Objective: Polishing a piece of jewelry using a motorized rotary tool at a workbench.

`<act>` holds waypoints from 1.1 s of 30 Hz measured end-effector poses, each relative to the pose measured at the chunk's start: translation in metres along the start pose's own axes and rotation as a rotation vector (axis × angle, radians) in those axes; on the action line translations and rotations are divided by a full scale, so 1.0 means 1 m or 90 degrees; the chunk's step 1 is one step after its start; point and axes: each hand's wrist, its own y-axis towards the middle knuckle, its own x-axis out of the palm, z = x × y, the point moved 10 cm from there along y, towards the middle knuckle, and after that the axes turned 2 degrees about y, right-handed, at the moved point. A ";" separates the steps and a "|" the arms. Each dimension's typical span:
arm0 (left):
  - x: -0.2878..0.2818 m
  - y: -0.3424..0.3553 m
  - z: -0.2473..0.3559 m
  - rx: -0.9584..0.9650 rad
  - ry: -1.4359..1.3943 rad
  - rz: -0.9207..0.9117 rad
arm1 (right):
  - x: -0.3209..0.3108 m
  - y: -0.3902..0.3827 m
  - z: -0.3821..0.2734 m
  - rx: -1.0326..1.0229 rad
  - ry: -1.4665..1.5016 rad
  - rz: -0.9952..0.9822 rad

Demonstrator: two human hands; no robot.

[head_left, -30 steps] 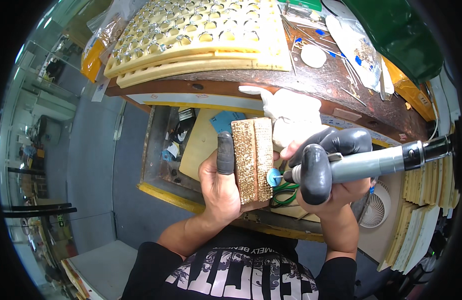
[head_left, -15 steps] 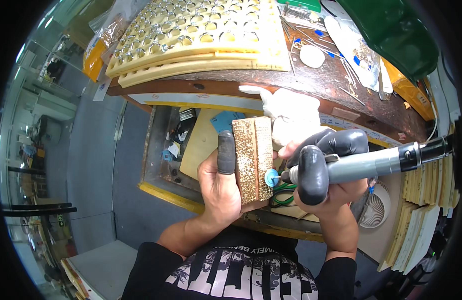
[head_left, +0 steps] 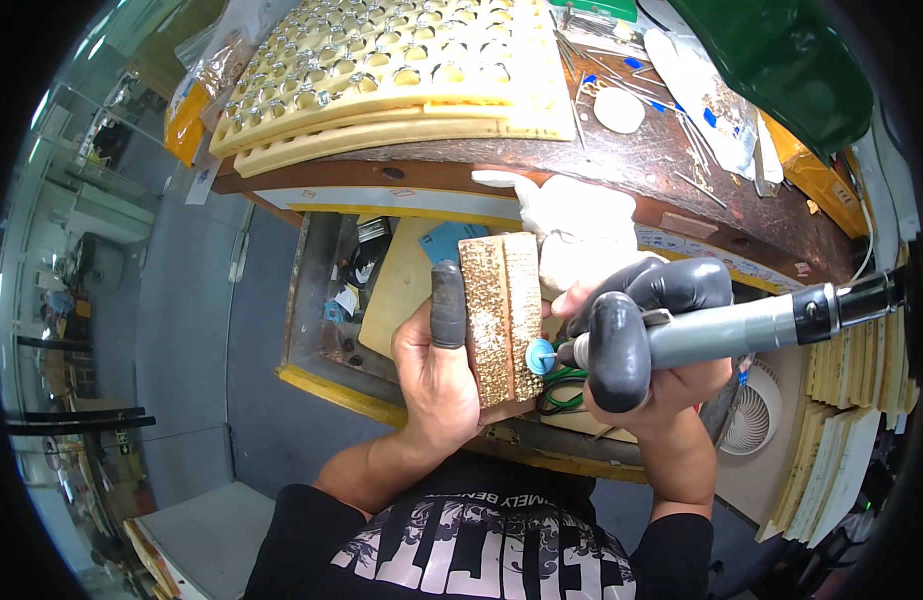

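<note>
My left hand (head_left: 437,385), a black cover on its thumb, grips a block (head_left: 499,320) with a speckled gold-brown grooved face. My right hand (head_left: 647,355), with black-covered fingers, is closed around a grey rotary handpiece (head_left: 732,330). The blue disc (head_left: 540,356) on the handpiece's tip meets the lower right edge of the block. Just behind the block a white glove (head_left: 582,220) lies at the bench edge. Some left fingertips show at the block's right side; the rest are hidden.
Stacked cream foam trays of rings (head_left: 387,95), thin bits (head_left: 697,190), bags (head_left: 697,95) and a white disc (head_left: 619,110) lie on the wooden bench (head_left: 432,155). An open drawer (head_left: 382,300) is underneath. Boards (head_left: 832,440) and a small fan (head_left: 752,410) stand right, green equipment (head_left: 782,60) above.
The block, both hands and the handpiece have shifted very slightly. Both grips are unchanged, and the blue disc stays at the block's right edge.
</note>
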 end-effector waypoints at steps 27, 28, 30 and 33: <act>0.012 -0.003 0.002 -0.053 0.043 -0.025 | -0.015 -0.004 0.013 0.064 0.060 0.126; 0.012 -0.003 0.002 -0.053 0.044 -0.025 | -0.014 -0.006 0.014 0.063 0.062 0.130; 0.010 -0.003 0.000 -0.067 0.029 -0.010 | -0.014 -0.007 0.014 0.062 0.063 0.134; 0.005 -0.002 0.001 -0.053 0.031 -0.008 | -0.012 -0.003 0.014 0.077 0.046 0.123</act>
